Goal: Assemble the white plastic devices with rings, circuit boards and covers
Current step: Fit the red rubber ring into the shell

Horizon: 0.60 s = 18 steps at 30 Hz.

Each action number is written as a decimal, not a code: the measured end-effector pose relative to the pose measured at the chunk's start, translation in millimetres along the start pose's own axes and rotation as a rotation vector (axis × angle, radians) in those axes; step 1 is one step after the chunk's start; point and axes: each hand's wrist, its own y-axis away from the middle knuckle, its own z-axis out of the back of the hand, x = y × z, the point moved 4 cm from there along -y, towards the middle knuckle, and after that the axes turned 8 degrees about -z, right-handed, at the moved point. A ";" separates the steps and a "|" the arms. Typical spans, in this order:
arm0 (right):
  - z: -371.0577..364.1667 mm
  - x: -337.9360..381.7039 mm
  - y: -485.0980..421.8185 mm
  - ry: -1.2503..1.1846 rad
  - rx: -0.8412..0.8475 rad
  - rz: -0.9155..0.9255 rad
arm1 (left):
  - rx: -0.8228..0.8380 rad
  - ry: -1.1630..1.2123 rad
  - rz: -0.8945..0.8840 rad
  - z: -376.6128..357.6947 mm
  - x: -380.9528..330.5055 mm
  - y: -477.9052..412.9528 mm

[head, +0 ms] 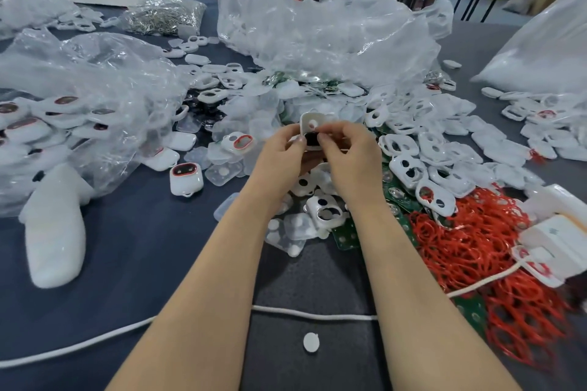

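Far left on the dark bench (133,251): crumpled clear plastic bags (95,73) over finished white devices, one assembled device (185,179) with a red ring standing apart. Centre: left hand (279,155) and right hand (349,152) raised together above the pile, fingers (297,141) of both closed on one white plastic housing (312,130), held tilted, dark opening facing up. Below: white cord (314,314) across the bench. Right: empty white housings (422,155), green circuit boards (397,194), heap of red rings (476,247).
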 end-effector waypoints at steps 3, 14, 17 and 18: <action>-1.1 -0.8 -1.2 0.009 0.008 -0.011 | 0.004 0.016 0.005 -0.2 -0.4 -0.7; -7.7 1.2 2.6 -0.022 0.016 0.003 | -0.124 -0.159 -0.104 6.4 -3.8 -1.0; -7.1 -1.9 0.9 -0.082 0.074 -0.094 | -0.110 -0.137 -0.105 6.4 -3.9 -0.8; -7.0 -2.8 0.9 -0.120 0.099 -0.131 | -0.103 -0.120 -0.102 6.4 -4.1 -0.4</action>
